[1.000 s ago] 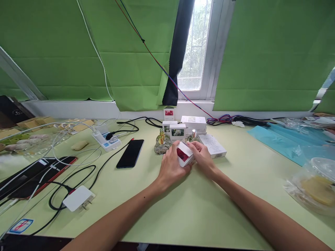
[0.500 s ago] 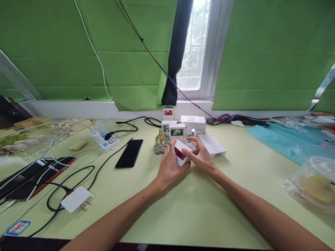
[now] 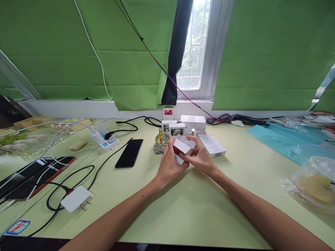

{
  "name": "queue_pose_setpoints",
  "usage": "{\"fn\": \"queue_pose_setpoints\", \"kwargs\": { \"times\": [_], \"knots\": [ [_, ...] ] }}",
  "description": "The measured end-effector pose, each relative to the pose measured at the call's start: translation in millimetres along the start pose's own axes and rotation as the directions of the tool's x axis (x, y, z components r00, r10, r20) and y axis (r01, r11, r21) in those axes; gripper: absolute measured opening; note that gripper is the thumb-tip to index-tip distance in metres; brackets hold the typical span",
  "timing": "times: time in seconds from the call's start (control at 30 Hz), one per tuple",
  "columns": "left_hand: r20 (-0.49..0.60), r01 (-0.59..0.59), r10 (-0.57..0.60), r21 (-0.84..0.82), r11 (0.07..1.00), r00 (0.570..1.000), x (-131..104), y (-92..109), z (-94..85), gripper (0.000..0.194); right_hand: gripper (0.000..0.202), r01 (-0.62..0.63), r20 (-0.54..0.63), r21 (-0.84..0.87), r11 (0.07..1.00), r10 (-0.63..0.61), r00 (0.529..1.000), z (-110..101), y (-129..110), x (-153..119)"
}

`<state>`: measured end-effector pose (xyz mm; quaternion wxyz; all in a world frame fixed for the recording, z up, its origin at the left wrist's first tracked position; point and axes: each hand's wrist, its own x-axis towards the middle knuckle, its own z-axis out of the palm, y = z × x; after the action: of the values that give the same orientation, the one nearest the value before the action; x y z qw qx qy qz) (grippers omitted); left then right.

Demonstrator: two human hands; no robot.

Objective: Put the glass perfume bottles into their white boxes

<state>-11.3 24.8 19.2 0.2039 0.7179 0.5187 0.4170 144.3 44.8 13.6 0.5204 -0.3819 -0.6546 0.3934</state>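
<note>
Both hands hold a small white box (image 3: 182, 146) with a dark red picture on one side, above the middle of the table. My left hand (image 3: 169, 164) wraps round its left side. On the right, my right hand (image 3: 200, 157) grips the box with thumb and fingers; flaps stand up at its top. Just behind the left fingers is a glass bottle with a gold top (image 3: 160, 141). A silver cap (image 3: 193, 132) shows behind the box. White boxes with flower pictures (image 3: 177, 130) stand further back, and a flat white box (image 3: 212, 145) lies to the right.
A black phone (image 3: 129, 153), a power strip (image 3: 105, 138) and a white charger (image 3: 77, 199) with cables lie on the left. Two dark devices (image 3: 31, 177) are further left. Blue sheets (image 3: 280, 141) and a plastic bag (image 3: 314, 184) lie at the right.
The held box has tilted, so its top and raised flaps now show more and its red picture less. Both hands have shifted slightly around it.
</note>
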Motion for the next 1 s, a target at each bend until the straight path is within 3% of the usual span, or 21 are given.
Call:
{"fn": "queue_pose_setpoints", "kwargs": {
  "times": [0.53, 1.0],
  "knots": [
    [0.014, -0.041, 0.044, -0.147, 0.988, 0.999, -2.3, 8.3, -0.8, 0.086, 0.056, 0.013, -0.144, -0.004, 1.000, -0.013, 0.990, -2.6, -0.6, 1.3],
    [-0.021, -0.011, 0.008, -0.184, 0.983, 1.000, -3.9, 11.2, 2.0, 0.086, 0.058, -0.020, -0.213, 0.056, 0.998, 0.032, 0.976, -2.1, -3.4, 3.6]
  ]
}}
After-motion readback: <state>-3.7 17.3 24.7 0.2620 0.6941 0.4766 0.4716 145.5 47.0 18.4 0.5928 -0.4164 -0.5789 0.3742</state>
